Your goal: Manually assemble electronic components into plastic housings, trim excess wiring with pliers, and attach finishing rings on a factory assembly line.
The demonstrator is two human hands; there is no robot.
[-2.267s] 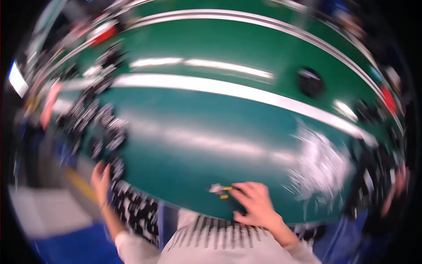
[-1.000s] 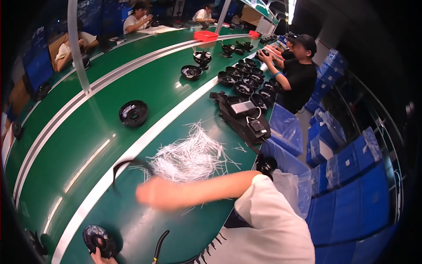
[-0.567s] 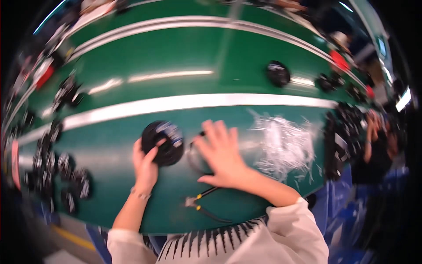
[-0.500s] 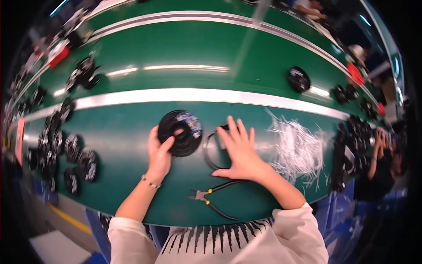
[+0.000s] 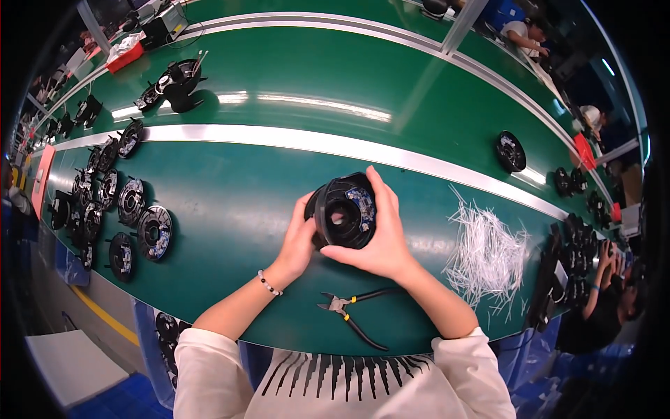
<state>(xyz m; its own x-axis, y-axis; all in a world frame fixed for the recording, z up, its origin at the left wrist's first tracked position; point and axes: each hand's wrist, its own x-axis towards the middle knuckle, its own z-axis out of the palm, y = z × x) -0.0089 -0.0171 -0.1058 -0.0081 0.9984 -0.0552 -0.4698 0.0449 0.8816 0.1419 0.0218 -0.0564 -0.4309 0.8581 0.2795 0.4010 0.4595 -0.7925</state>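
Both of my hands hold a round black plastic housing (image 5: pixel 354 234) with a blue circuit board on its face, raised over the green table. My left hand (image 5: pixel 299 243) grips the left side, its fingertips partly hidden behind the housing. On the right, my right hand (image 5: pixel 382 234) wraps the rim, thumb below and fingers above. A thin dark ring (image 5: pixel 319 214) shows at the housing's left edge; whether it is seated there I cannot tell. Below my hands lie diagonal cutters (image 5: pixel 338 304) with black and yellow handles, jaws apart, touched by neither hand.
Several similar housings (image 5: pixel 154 233) stand at the left. A heap of thin white plastic strips (image 5: pixel 485 255) lies to the right, beside more black parts (image 5: pixel 576 244). Beyond the pale metal strip (image 5: pixel 293 140) are a single housing (image 5: pixel 511 151) and a black assembly (image 5: pixel 178 85). Other people work at far right.
My left hand has brought the housing rightward, and my right hand has closed on it. The dark ring has left the table and is now against the housing. The view has shifted slightly.
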